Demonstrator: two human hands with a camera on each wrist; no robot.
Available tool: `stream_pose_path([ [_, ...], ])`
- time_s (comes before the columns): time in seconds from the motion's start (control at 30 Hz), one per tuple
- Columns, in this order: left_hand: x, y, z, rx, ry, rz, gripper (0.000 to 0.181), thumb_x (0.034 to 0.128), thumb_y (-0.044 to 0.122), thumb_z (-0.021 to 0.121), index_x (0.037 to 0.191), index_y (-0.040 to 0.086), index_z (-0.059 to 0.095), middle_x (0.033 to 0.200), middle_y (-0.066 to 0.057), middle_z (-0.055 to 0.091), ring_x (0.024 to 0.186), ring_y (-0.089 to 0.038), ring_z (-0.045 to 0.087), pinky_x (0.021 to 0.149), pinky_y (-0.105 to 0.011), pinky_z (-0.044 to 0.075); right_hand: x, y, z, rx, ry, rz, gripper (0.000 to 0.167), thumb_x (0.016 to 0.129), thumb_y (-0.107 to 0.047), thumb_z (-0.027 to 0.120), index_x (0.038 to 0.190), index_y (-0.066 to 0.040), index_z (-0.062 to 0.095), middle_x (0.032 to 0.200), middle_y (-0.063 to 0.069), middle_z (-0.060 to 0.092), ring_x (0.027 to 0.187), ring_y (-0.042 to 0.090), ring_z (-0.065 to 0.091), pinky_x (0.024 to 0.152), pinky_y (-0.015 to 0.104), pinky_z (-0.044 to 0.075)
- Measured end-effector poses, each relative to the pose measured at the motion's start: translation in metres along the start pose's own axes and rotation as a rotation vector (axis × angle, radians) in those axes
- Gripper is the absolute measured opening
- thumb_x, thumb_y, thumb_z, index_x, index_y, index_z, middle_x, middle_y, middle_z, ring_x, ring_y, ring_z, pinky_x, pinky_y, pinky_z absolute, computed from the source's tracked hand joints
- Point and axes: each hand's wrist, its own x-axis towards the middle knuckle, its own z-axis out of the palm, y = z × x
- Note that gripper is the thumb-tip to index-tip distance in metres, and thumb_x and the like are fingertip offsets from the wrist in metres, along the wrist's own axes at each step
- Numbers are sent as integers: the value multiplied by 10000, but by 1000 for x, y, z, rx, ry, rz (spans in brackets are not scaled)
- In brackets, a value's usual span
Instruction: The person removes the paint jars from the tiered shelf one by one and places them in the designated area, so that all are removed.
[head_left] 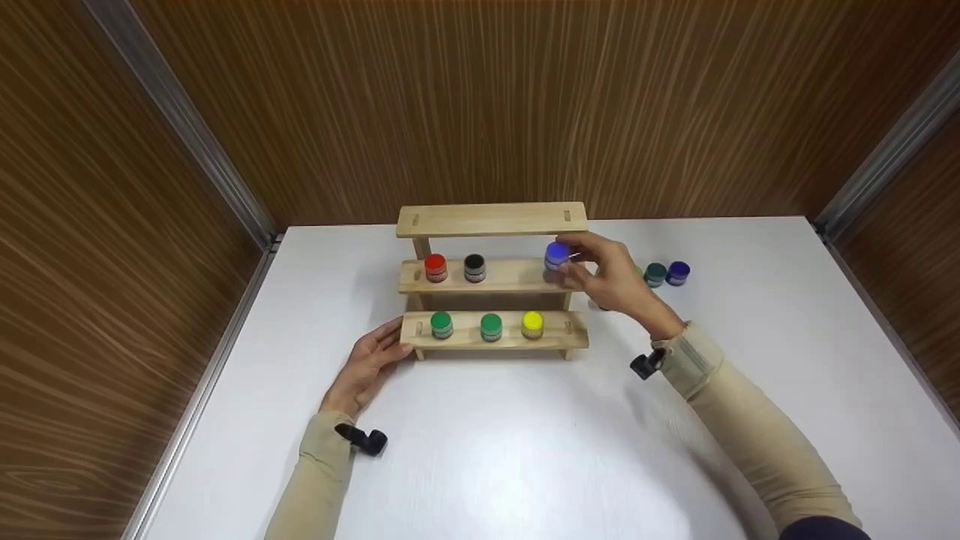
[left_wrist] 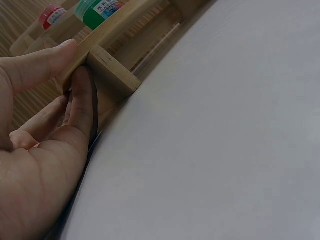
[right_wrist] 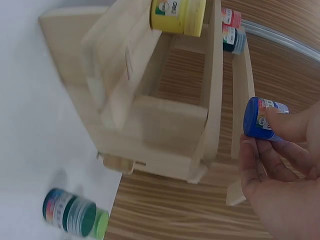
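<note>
My right hand (head_left: pixel 611 274) pinches a blue paint jar (head_left: pixel 556 255) between thumb and fingers at the right end of the middle tier. In the right wrist view the blue jar (right_wrist: pixel 262 118) shows its label; whether its base touches the board I cannot tell. The left hand (head_left: pixel 371 367) grips the lower left end of the three-tier wooden rack (head_left: pixel 491 217), thumb against the board and fingers beneath it. A red jar (head_left: pixel 436 268) and a black jar (head_left: pixel 475 268) stand on the middle tier. Two green jars (head_left: pixel 442 325) and a yellow jar (head_left: pixel 532 325) occupy the lowest tier.
Right of the rack, a dark green jar (head_left: pixel 655 274) and a dark blue jar (head_left: pixel 678 273) stand on the white table (head_left: pixel 487 442). A light green jar (right_wrist: pixel 101 224) is partly hidden there. Wood-grain panels (head_left: pixel 480 105) enclose the back and sides.
</note>
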Motion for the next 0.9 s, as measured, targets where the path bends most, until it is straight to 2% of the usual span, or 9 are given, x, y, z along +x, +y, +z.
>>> stream_pose_path([
  [0.27, 0, 0, 0, 7, 2, -4, 738, 987, -106, 643, 1644, -52, 308, 1677, -280, 361, 1413, -250, 546, 1113, -257, 529, -8, 7, -18, -46, -5, -9, 433, 995, 80, 676, 1423, 38, 632, 1364, 204, 694, 1229, 361, 677, 1065, 502, 577],
  [0.57, 0, 1, 1, 28, 4, -7, 747, 982, -75, 666, 1642, -44, 319, 1676, -270, 371, 1432, -264, 530, 1123, -261, 523, -19, 17, -36, -63, 28, 58, 423, 988, 41, 717, 1404, 50, 642, 1346, 221, 698, 1217, 373, 676, 1092, 527, 551],
  [0.77, 2, 1, 2, 33, 12, -5, 744, 982, -68, 676, 1640, -41, 329, 1674, -255, 383, 1482, -309, 479, 1118, -253, 523, -27, 33, -48, -90, 67, 73, 425, 975, 76, 711, 1392, 84, 633, 1329, 259, 695, 1188, 396, 681, 1058, 548, 555],
  [0.83, 3, 1, 3, 39, 8, -4, 745, 985, -65, 675, 1642, -43, 323, 1676, -258, 377, 1476, -300, 485, 1116, -251, 524, -31, 39, -52, -94, 79, 84, 428, 973, 84, 709, 1394, 87, 631, 1329, 261, 694, 1183, 392, 680, 1056, 521, 561],
  [0.9, 3, 1, 2, 33, 3, -5, 741, 988, -70, 668, 1642, -42, 322, 1677, -258, 376, 1457, -281, 506, 1115, -252, 525, -34, 44, -57, -102, 88, 91, 428, 975, 79, 710, 1396, 81, 632, 1330, 256, 697, 1184, 386, 683, 1056, 433, 576],
])
